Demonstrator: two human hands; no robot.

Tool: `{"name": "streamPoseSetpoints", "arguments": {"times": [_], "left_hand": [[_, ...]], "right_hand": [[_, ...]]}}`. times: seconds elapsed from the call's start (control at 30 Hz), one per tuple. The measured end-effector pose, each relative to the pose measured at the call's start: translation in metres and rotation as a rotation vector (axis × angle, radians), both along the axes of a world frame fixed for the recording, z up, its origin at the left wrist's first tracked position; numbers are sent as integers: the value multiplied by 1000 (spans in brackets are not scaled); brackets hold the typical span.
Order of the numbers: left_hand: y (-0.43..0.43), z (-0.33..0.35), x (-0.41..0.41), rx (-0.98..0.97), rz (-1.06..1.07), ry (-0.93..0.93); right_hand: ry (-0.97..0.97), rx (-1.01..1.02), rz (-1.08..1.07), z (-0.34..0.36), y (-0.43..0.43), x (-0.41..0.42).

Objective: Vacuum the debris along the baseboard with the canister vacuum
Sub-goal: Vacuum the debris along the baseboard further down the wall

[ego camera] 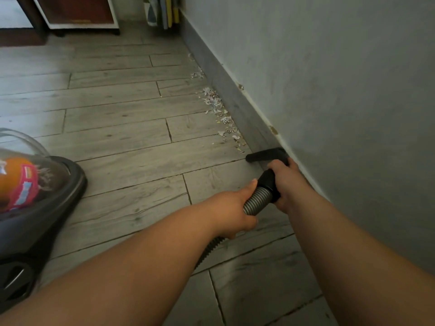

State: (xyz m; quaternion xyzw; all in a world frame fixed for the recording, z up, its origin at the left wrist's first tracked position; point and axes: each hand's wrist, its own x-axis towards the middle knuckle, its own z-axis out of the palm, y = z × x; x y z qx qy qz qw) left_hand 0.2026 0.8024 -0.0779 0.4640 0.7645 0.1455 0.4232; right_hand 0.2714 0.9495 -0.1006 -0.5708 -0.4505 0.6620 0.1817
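Gripping: my left hand (231,208) clasps ribbed hose (256,201), right hand (286,182) black cuff (268,179); nozzle (264,155) beside baseboard (235,102), paper scraps (217,105) along baseboard uncollected.

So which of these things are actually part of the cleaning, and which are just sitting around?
Part of the job:
canister vacuum
hose, gripped by the left hand
hose's black end, gripped by the right hand
nozzle
paper debris
baseboard

Just lying about:
cabinet
colourful flat panels at the far end
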Motion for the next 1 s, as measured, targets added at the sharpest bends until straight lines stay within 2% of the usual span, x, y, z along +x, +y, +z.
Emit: {"name": "streamPoseSetpoints", "arguments": {"times": [0.67, 1.0], "left_hand": [[-99, 29, -32, -56, 50, 79], [-92, 25, -32, -39, -12, 84]], "right_hand": [[94, -99, 184, 3, -89, -45], [62, -100, 48, 8, -87, -30]]}}
